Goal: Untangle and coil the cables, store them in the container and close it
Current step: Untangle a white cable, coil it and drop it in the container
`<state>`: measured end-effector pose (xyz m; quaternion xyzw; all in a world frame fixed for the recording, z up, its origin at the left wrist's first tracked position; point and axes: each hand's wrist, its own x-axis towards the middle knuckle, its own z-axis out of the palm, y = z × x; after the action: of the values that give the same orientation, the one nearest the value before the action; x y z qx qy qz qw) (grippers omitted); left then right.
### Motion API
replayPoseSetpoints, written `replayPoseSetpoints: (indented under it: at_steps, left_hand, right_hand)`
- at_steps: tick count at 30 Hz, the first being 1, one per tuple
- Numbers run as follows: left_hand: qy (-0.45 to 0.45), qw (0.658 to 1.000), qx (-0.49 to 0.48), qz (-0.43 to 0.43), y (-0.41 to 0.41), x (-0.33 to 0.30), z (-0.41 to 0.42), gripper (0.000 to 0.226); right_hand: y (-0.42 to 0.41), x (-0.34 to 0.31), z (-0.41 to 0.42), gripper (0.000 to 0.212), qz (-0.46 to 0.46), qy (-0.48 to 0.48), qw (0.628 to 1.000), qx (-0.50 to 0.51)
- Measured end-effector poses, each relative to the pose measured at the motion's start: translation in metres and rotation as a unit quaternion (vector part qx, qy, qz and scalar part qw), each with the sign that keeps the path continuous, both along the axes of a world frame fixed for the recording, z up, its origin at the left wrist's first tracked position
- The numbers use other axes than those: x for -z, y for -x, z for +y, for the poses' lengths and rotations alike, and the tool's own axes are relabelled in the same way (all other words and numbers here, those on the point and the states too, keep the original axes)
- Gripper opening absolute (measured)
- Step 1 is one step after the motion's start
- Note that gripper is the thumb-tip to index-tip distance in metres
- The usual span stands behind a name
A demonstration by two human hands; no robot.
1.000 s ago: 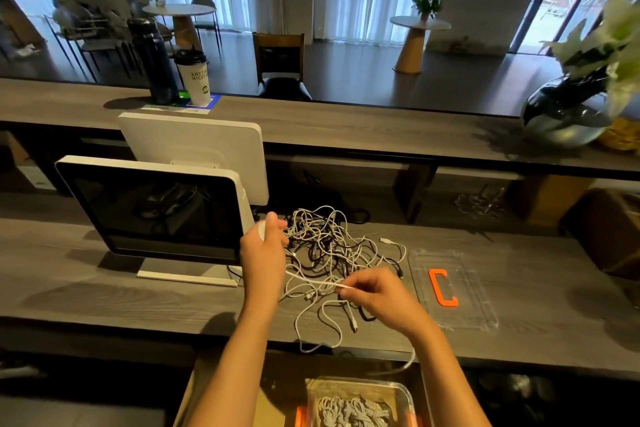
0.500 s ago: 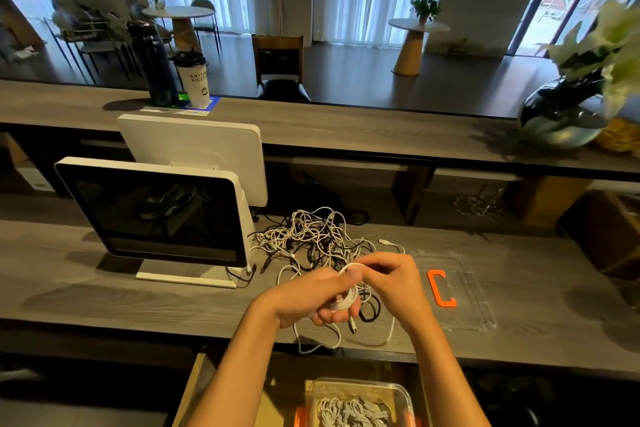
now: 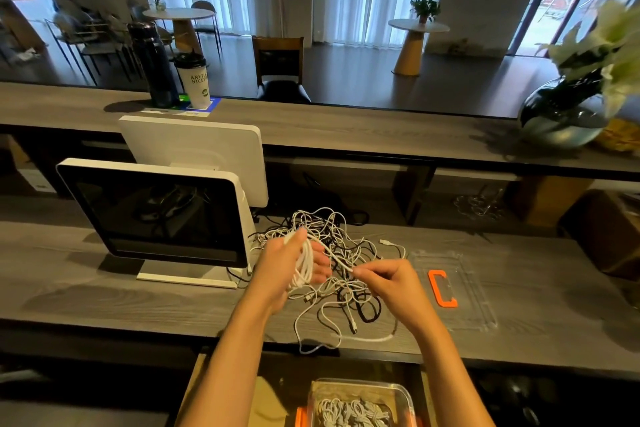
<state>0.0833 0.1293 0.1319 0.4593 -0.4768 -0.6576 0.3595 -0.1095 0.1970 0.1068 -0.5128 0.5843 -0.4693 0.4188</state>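
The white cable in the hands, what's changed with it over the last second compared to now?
A second ago it ran as one strand between the hands. The left hand now holds it wound in several loops of white cable, and the right hand pinches the remaining strand out to the right. The tangled pile, clear lid and container stayed where they were.

Two bare forearms, no sleeves; hands [image 3: 388,282] ungloved, ringless

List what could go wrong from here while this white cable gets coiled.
The strand the right hand pinches runs from the coil on the left hand across the tangled pile; winding may snag it. The clear lid lies beside the pile and could be dragged along.
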Motion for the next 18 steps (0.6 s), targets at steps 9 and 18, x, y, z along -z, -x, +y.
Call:
replayPoseSetpoints:
  at_steps: [9, 18]
  left_hand:
    - [-0.128, 0.908, -0.211, 0.338, 0.004, 0.0, -0.009, 0.044]
    - [0.079, 0.978, -0.105, -0.163, 0.007, 0.009, -0.006, 0.059]
  right_hand:
    - [-0.009, 0.003, 0.001, 0.019, 0.01, -0.003, 1.0, -0.025]
    - [-0.015, -0.005, 0.003, 0.01, 0.067, 0.0, 0.99, -0.128]
